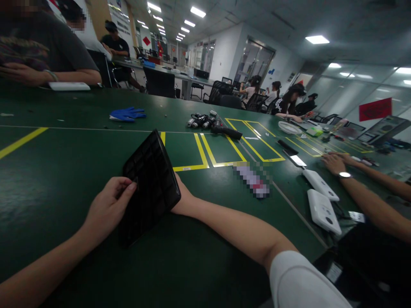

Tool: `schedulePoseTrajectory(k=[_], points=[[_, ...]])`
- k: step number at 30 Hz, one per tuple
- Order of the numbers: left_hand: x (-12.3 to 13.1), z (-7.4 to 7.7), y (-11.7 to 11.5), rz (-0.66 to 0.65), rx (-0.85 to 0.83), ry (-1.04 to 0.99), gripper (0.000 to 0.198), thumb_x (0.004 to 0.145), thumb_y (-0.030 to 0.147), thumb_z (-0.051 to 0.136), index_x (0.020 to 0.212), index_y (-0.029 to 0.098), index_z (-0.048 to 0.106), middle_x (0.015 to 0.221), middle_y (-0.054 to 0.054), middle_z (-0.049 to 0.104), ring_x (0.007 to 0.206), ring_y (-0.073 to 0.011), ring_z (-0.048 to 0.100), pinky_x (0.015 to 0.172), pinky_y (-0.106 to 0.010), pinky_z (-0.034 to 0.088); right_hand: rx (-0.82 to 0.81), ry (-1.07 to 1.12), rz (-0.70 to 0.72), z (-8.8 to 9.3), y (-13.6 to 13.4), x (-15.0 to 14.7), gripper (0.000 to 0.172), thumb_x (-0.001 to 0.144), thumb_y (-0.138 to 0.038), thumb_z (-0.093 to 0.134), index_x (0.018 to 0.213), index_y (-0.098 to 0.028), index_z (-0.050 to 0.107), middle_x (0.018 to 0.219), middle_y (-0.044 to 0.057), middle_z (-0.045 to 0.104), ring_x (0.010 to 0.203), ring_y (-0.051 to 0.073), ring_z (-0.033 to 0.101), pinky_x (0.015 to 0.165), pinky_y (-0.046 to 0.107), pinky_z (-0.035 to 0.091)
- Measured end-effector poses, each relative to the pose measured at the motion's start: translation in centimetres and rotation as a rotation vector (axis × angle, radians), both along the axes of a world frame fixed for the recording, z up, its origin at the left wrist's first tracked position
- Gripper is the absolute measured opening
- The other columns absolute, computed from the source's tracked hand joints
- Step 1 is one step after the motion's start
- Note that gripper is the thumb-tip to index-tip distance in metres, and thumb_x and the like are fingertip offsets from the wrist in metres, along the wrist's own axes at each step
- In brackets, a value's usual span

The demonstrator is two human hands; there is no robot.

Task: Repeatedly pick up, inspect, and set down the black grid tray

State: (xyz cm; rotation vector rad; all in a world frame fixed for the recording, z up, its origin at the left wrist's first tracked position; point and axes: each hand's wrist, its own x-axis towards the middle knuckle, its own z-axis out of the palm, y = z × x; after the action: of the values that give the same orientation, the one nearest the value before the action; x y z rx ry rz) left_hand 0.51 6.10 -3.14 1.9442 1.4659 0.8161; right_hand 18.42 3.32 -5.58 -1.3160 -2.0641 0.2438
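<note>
A black tray divided into a grid of compartments (154, 175) is held up on a tilt above the green table (205, 239), its gridded side facing left and toward me. My right hand (183, 197) grips it from behind at the right edge, with most of the fingers hidden by the tray. At the tray's left side my left hand (111, 201) is closed in a pinch, thumb against forefinger, right at the grid. Whatever lies between those fingertips is too small and dark to name. The compartments look dark, and their contents cannot be made out.
A blue glove (127, 114) and a cluster of dark cylindrical parts with cables (204, 121) lie farther back. Yellow tape outlines (205, 149) mark the table. White devices (323, 211) stand at right, near another person's hands (335, 164). A person sits across at left.
</note>
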Motion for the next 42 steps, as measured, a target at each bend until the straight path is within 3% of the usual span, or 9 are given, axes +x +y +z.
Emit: schedulePoseTrajectory(k=[12,19,33,42], points=[[-0.2,0.9,-0.1,0.013,-0.056,0.05,0.039,0.065,0.059,0.039,0.081,0.025,0.047,0.077,-0.004,0.058,0.074,-0.0243,0.058,0.067,-0.038,0.049,0.01,-0.157,0.04,1.3,-0.2,0.0,0.037,0.079,-0.021,0.056,0.116,-0.017,0.052,0.126,0.011,0.053,0.126,0.021,0.039,0.11,0.041,0.025],[-0.5,0.6,-0.1,-0.01,-0.058,-0.013,0.04,0.062,0.057,0.044,0.086,0.026,0.048,0.084,-0.005,0.061,0.082,-0.0256,0.06,0.079,-0.041,0.05,0.0,-0.181,0.023,2.3,-0.7,-0.3,0.044,0.077,-0.02,0.056,0.12,-0.016,0.049,0.126,0.01,0.054,0.126,0.021,0.039,0.113,0.04,0.02],[-0.4,0.4,-0.1,-0.018,-0.016,0.009,0.037,0.068,0.053,0.044,0.089,0.023,0.05,0.085,-0.005,0.06,0.081,-0.0225,0.059,0.077,-0.036,0.049,0.047,-0.212,0.042,1.7,-0.5,-0.4,0.035,0.078,-0.019,0.057,0.113,-0.017,0.056,0.125,0.012,0.054,0.123,0.024,0.042,0.112,0.044,0.02],[-0.5,-0.2,0.1,-0.038,-0.002,0.029,0.036,0.069,0.053,0.041,0.089,0.023,0.047,0.083,-0.004,0.058,0.079,-0.0212,0.058,0.074,-0.034,0.048,0.118,-0.222,0.036,0.5,-0.5,-0.3,0.042,0.078,-0.022,0.059,0.119,-0.016,0.052,0.126,0.012,0.053,0.124,0.024,0.041,0.112,0.043,0.023]])
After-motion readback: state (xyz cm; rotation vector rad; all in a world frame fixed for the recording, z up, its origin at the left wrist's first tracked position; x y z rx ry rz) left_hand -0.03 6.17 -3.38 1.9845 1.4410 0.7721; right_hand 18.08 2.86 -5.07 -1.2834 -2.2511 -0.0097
